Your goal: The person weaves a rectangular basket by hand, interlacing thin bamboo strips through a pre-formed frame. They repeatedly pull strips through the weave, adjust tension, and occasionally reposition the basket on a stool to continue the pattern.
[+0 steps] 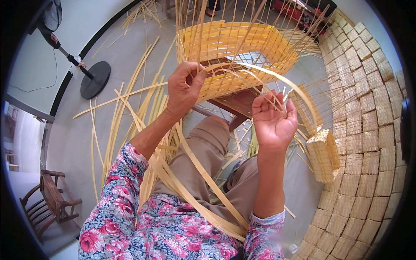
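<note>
A half-woven yellow bamboo basket [236,29] stands before me, with long upright stakes rising from its rim and an open-weave bottom. At its near left corner my left hand [185,86] is closed in a pinch on a flat bamboo strip [299,86]. From there the strip arcs over the basket's near side and down past my right hand. Palm up, my right hand [275,119] has its fingers curled around thin bamboo stakes [249,78] bent toward me. A dark red wooden stool [236,102] bears the basket.
Loose bamboo strips [123,117] spread over the floor on the left and across my lap. Stacked woven pieces [364,143] line the right wall, beside a small finished-looking basket [323,156]. A standing fan [95,80] and a wooden chair [54,195] are at left.
</note>
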A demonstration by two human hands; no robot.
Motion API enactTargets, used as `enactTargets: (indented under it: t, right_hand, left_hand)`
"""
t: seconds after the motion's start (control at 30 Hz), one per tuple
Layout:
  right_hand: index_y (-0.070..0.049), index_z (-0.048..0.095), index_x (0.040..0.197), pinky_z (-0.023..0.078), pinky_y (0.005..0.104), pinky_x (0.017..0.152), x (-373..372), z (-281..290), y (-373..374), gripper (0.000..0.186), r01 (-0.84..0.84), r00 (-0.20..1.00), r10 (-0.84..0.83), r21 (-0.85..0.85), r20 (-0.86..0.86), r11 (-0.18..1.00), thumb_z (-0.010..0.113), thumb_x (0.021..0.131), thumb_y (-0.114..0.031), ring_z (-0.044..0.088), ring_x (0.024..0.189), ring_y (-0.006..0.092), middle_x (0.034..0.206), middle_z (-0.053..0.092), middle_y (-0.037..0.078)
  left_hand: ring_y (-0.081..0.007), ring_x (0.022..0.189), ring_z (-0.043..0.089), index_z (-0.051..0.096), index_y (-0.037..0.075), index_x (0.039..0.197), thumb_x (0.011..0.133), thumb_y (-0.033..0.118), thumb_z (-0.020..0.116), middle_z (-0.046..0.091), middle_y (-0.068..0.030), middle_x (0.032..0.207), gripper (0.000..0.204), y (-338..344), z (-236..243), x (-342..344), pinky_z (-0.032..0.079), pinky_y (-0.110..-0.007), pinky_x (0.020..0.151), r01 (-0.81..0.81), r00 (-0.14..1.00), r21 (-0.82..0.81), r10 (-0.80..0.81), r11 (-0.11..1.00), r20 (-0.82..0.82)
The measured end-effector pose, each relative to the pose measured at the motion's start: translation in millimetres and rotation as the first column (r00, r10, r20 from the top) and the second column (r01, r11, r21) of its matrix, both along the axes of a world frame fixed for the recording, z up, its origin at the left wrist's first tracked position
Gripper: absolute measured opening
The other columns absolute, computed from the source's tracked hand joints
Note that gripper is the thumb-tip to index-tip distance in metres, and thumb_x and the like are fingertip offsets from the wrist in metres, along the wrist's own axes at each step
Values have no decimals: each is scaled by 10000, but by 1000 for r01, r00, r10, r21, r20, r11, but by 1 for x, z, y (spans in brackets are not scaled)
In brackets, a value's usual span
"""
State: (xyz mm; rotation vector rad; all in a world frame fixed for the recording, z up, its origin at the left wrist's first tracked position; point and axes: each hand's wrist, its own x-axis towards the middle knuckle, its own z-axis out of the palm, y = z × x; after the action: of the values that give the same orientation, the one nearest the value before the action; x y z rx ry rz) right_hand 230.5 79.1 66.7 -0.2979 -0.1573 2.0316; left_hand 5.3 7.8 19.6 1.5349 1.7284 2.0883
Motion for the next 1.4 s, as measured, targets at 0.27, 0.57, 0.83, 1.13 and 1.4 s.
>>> enactTargets:
  t: [0.27, 0.57, 0.83, 1.13, 1.4]
  right_hand:
    - [3, 546, 1361, 519, 299, 856, -22, 25, -10, 591, -141, 612, -702, 924, 364, 356, 778, 904, -291, 649, 1001, 168, 1220, 644, 121]
    - [-5, 732, 1000, 408, 185, 563, -14, -18, 21, 233, -349, 411, -422, 568, 808, 746, 692, 987, -234, 525, 640, 11, 770, 662, -31]
    - [-39, 657, 1172, 536, 257, 629, -5, -35, 40, 344, -299, 754, 91, 216, 650, 929, 612, 1023, -345, 621, 685, 109, 883, 705, 41]
    - [-54, 672, 1051, 549, 278, 662, -22, -49, 65, 182, -100, 934, 14, 223, 358, 970, 684, 980, -221, 615, 731, 125, 898, 676, 54]
    - [-68, 673, 950, 555, 260, 575, -34, -43, 69, 179, -46, 836, -151, 341, 528, 939, 702, 973, -243, 640, 626, 115, 778, 683, 49]
  left_hand:
    - [-27, 672, 488, 688, 16, 845, 874, 43, 726, 589, 33, 797, 55, -14, 28, -38, 403, -220, 602, 213, 963, -342, -255, 915, -84]
    - [-48, 782, 578, 676, 37, 1060, 927, 31, 700, 675, 8, 934, 135, -44, 28, -88, 513, -213, 783, -10, 993, -41, 15, 999, 115]
    - [-59, 695, 568, 716, 21, 1103, 902, 38, 733, 641, -5, 783, 202, -60, 47, -55, 483, -237, 634, -134, 940, -92, 98, 987, -326]
    - [-65, 519, 518, 717, -12, 966, 925, 125, 717, 582, -60, 571, 143, -37, 51, -53, 401, -254, 491, -288, 871, -417, 56, 862, -488]
    - [-69, 573, 584, 684, -48, 905, 954, 57, 656, 651, -54, 681, 119, -38, 50, -62, 456, -248, 516, -144, 952, -527, -28, 838, -304]
